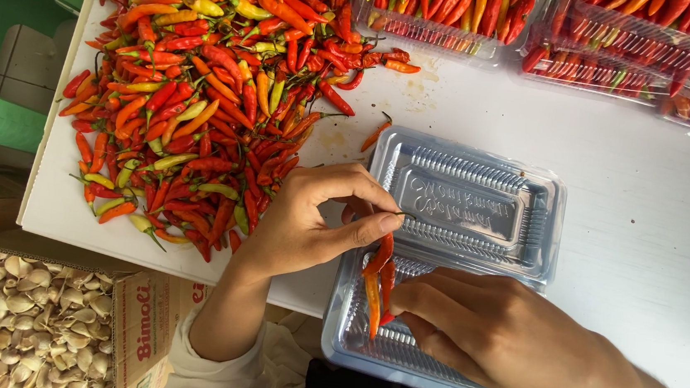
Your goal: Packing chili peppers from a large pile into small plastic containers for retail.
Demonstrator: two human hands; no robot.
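Note:
My left hand (313, 220) pinches the stems of a few red and orange chili peppers (379, 276) and holds them over the lower half of an open clear plastic clamshell container (477, 210). My right hand (507, 337) rests over that lower tray, fingertips touching the tips of the same chilies. A large heap of red, orange and green chilies (204, 90) lies on the white table just left of my left hand.
Filled clear containers of chilies (599, 41) line the table's far edge. A cardboard box of garlic cloves (18, 319) sits below the table at lower left. A green plastic stool (10, 31) stands at upper left. One loose chili (375, 134) lies by the lid.

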